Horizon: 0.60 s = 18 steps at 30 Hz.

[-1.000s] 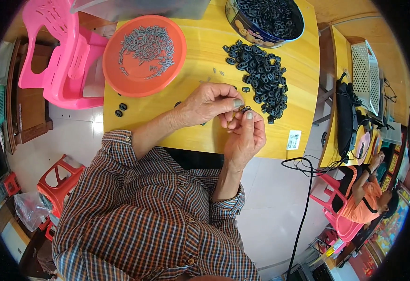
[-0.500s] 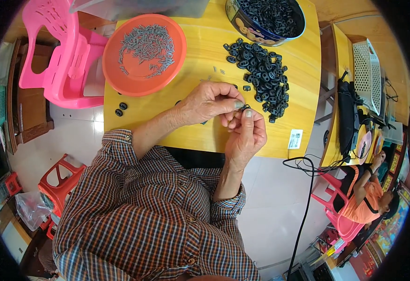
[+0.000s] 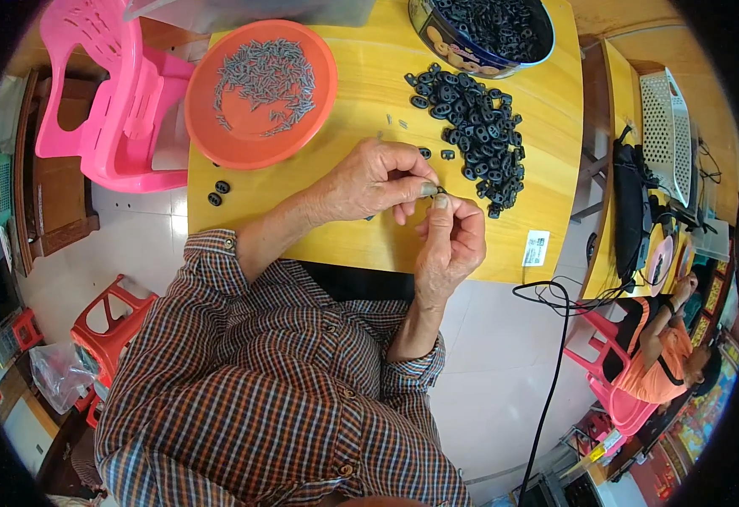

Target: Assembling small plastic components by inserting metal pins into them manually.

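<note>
Above the front part of the yellow table (image 3: 336, 245), my left hand (image 3: 382, 182) and my right hand (image 3: 450, 243) meet, thumbs against fingers. Between the fingertips sits a small black plastic piece (image 3: 440, 192), mostly covered, pinched by both hands. Just beyond them a heap of black two-holed plastic pieces (image 3: 475, 127) spreads over the table. Two single pieces lie between that heap and my fingers. An orange-red round tray (image 3: 243, 152) at the left holds many small grey pins (image 3: 264, 76). A few loose pins (image 3: 402, 124) lie on the table between tray and heap.
A dark oval tin (image 3: 471, 63) full of black pieces stands at the far right, a translucent bin (image 3: 260, 10) at the far left. Two black pieces (image 3: 218, 193) rest near the left edge. A black cable (image 3: 548, 380) hangs at right. Another person (image 3: 657, 359) sits beyond it.
My right hand has turned slightly and its fingers have shifted around the small black piece, which now shows less. Both hands remain together in nearly the same place.
</note>
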### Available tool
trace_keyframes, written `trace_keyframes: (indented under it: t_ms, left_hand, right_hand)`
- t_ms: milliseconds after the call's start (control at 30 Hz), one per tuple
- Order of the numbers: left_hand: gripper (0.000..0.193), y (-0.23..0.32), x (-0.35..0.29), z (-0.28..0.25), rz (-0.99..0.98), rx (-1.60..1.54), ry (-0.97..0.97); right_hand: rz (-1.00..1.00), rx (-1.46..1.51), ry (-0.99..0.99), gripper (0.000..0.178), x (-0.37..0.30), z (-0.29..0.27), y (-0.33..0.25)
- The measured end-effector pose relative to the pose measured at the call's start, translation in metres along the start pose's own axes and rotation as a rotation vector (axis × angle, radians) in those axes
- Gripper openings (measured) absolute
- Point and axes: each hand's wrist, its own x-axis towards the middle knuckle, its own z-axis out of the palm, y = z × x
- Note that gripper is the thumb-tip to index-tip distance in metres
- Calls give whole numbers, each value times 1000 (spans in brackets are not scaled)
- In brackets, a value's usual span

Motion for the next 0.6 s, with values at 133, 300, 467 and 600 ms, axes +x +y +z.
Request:
trace_keyframes:
  t_ms: [133,300,467,600]
  left_hand:
    - [11,1,0,3,-4,-28,15]
    - [11,2,1,6,-30,-69,23]
    - [12,5,1,8,-57,-35,48]
    - [14,4,0,5,-51,5,35]
  right_hand:
    - [-78,-120,-4,10,1,-3,4]
    - [2,-6,-33,10,2,1,-2]
    - [18,-77,-32,12,2,2,-7]
    - [52,-117,-47,13,3,-3,-6]
